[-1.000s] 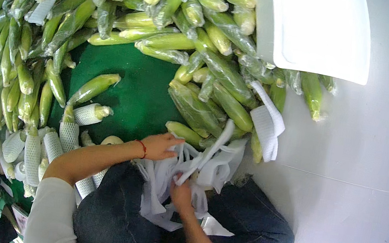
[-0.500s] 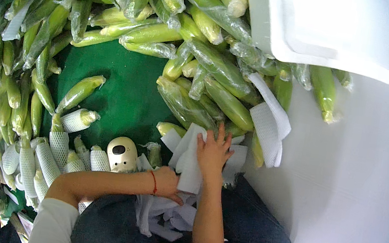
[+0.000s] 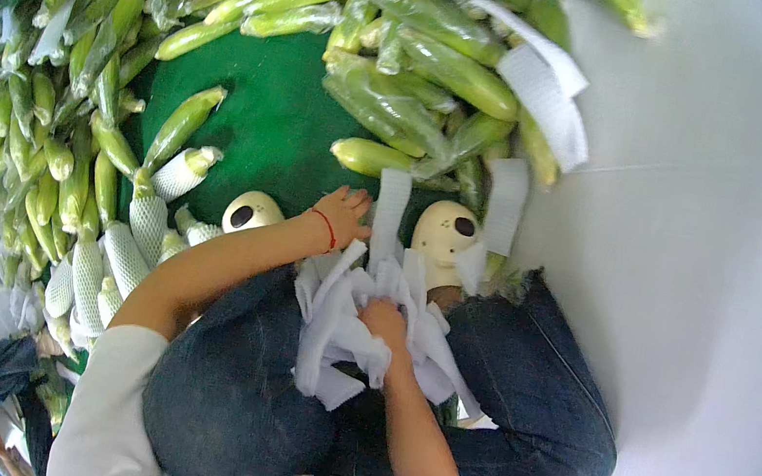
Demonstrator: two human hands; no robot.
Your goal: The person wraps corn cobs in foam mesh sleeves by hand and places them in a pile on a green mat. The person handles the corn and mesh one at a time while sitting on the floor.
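Observation:
A loose heap of flat white foam net sleeves [image 3: 327,338] lies between my legs. My right hand [image 3: 385,325] is pushed into this heap, and its fingers are mostly hidden among the sleeves. My left hand [image 3: 342,213], with a red cord at the wrist, hovers at the heap's far left side, its fingers stretched out and holding nothing visible. Just right of those fingertips, one flat sleeve [image 3: 392,205] sticks up out of the heap. Beyond it lie green ears of corn [image 3: 373,156] in husks, many wrapped in clear film.
Several ears in white foam nets [image 3: 124,259] are lined up on the left. A bigger pile of corn [image 3: 49,149] curves round the green mat [image 3: 262,112]. Cream slippers [image 3: 445,238] are on my feet. More flat sleeves [image 3: 544,105] rest on the corn at right.
My right hand has drawn back from the sleeves beside the corn into the heap. My left hand has moved forward, away from the heap. The view has tilted down, losing the white box.

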